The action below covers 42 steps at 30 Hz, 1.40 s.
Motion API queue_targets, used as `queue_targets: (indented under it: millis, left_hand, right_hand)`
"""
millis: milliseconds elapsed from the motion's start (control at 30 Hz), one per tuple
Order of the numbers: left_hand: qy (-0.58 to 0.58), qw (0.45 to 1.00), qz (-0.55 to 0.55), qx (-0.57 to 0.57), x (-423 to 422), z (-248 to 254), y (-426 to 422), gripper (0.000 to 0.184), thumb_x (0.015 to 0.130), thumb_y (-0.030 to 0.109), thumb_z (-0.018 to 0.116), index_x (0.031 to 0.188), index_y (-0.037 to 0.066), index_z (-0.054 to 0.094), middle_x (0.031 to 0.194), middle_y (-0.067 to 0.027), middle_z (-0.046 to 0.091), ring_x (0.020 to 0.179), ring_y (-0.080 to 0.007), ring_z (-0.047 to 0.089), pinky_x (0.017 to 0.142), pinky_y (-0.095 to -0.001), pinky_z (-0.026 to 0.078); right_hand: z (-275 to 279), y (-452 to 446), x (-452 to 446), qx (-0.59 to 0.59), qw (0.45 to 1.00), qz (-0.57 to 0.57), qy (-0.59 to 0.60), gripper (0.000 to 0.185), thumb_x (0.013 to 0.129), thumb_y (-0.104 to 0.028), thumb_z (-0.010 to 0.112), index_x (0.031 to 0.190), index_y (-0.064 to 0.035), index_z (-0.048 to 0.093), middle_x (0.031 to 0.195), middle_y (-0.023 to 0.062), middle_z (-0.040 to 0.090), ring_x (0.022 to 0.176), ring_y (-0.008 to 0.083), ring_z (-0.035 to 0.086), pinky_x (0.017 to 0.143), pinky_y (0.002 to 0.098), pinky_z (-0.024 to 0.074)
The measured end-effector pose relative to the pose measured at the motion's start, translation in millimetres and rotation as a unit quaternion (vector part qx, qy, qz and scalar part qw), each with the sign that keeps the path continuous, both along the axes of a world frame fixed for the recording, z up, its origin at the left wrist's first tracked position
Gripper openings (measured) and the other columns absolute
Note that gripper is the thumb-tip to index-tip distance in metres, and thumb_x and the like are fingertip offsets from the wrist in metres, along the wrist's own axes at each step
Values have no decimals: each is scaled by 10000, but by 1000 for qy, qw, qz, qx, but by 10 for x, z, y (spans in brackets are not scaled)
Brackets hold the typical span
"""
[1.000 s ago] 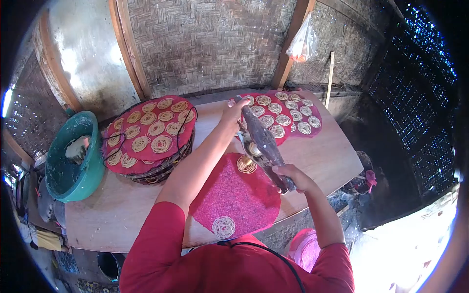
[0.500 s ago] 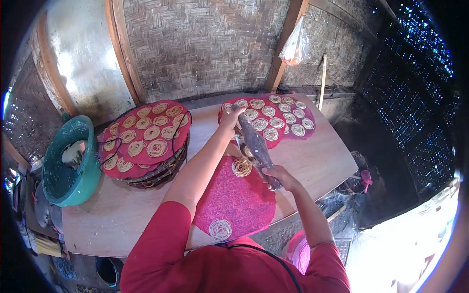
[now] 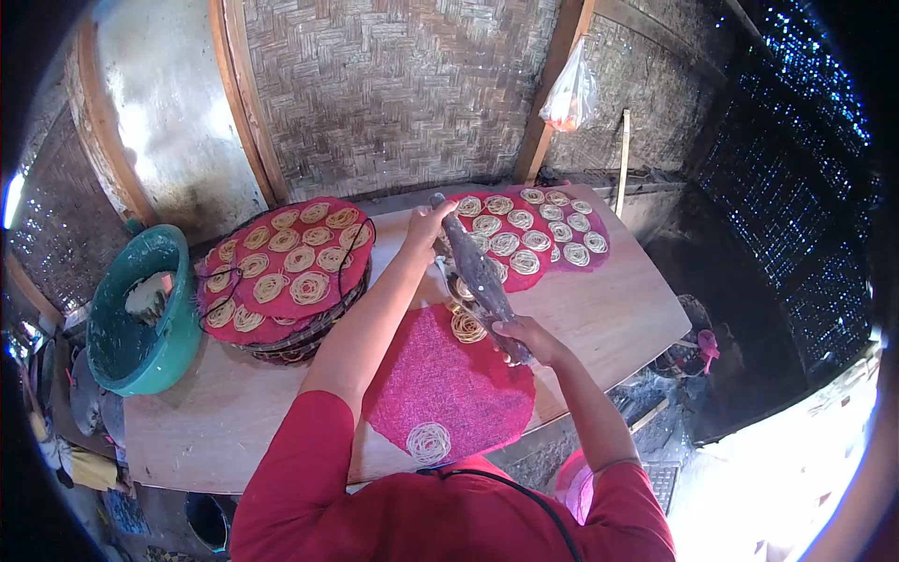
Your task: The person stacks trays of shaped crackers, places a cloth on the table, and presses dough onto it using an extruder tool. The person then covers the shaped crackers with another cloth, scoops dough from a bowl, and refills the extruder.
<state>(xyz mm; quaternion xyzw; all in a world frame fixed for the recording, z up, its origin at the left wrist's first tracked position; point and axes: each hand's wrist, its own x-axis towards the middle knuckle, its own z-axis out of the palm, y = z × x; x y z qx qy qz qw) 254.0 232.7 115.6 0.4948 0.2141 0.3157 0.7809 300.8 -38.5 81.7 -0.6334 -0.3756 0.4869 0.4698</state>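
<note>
My left hand (image 3: 428, 230) grips the upper end of a dark wooden hand press (image 3: 475, 262), and my right hand (image 3: 530, 338) is wrapped round its lower end. The press is held slantwise above a pink mesh cloth (image 3: 449, 384) on the table. Just below the press lies a coil of pale noodle strands (image 3: 467, 328), partly covered by it. Another noodle coil (image 3: 429, 443) rests at the cloth's near edge. The press's underside is mostly hidden.
A basket (image 3: 304, 348) topped with a red cloth of coils stands left, beside a green basin (image 3: 140, 375). More coils lie on red and pink cloths (image 3: 554, 258) at the back of the table (image 3: 618, 318). A plastic bag (image 3: 569, 94) hangs on the post.
My left hand and the upper end of the press have shifted slightly left and down. The right hand has moved a little left, and both hands keep their hold. The view has shifted slightly.
</note>
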Motion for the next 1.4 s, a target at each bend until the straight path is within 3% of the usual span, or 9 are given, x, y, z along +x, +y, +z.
queue_targets:
  millis: [233,400,433,533,567,733,800,1067,1400]
  left_hand:
    - [-5,1000,16,-14,-54,253,-428,314,731,237,744,754,91,466,643,-4,479,516,-103,455,442,-270,369]
    - [60,995,21,-72,130,-193,-725,291,723,225,738,872,63,549,722,-8,527,610,-114,493,484,-304,368]
    - [36,988,-70,-130,258,-521,-617,375,725,223,738,985,49,531,833,-42,542,729,-147,520,538,-358,418]
    - [74,977,-23,-201,302,-622,-813,476,734,219,734,1084,42,465,955,-84,528,773,-179,535,575,-386,460]
    - [50,981,-19,-186,332,-624,-856,262,799,256,674,691,120,478,546,-8,466,423,-160,505,376,-335,435]
    - [-7,990,-45,-136,336,-419,-799,256,797,227,676,711,112,464,545,-8,465,406,-147,480,347,-330,395]
    - [-2,995,-32,-89,284,-338,-704,320,750,183,728,871,78,451,596,-5,493,434,-115,479,365,-296,392]
    - [38,998,-3,-50,239,-410,-814,211,826,227,647,725,118,498,515,-3,462,375,-142,436,337,-320,368]
    - [-11,996,1,-94,269,-133,-829,281,731,183,743,760,97,478,584,8,490,460,-95,440,388,-282,332]
  right_hand:
    - [440,-520,5,-33,998,40,33,494,861,-484,530,939,-2,605,737,65,606,639,138,592,563,267,473]
    - [496,-838,-152,-74,992,-15,101,518,873,-497,499,928,0,637,706,77,618,590,144,593,544,267,478]
    - [462,-887,-148,-74,992,-17,100,518,873,-497,499,928,0,637,706,77,618,590,144,593,544,267,478]
    - [333,-956,-82,-116,987,-55,99,500,865,-495,517,868,-8,629,681,70,601,565,147,583,523,271,472]
    - [317,-957,-60,-116,990,-46,68,492,860,-495,528,850,-12,622,673,67,592,557,148,577,509,270,466]
    - [194,-902,-53,-94,994,-55,2,483,847,-491,553,826,-13,615,642,61,570,536,145,558,482,268,453]
    - [196,-875,-91,-66,996,-55,19,477,849,-482,552,814,-10,614,625,61,566,534,139,554,474,264,450]
    - [518,-1076,-240,-75,995,-51,48,447,832,-458,585,791,-13,605,617,63,565,515,140,562,460,260,442]
    - [397,-965,-140,-42,996,-76,-24,448,819,-462,601,765,-18,595,622,55,562,511,137,554,460,257,436]
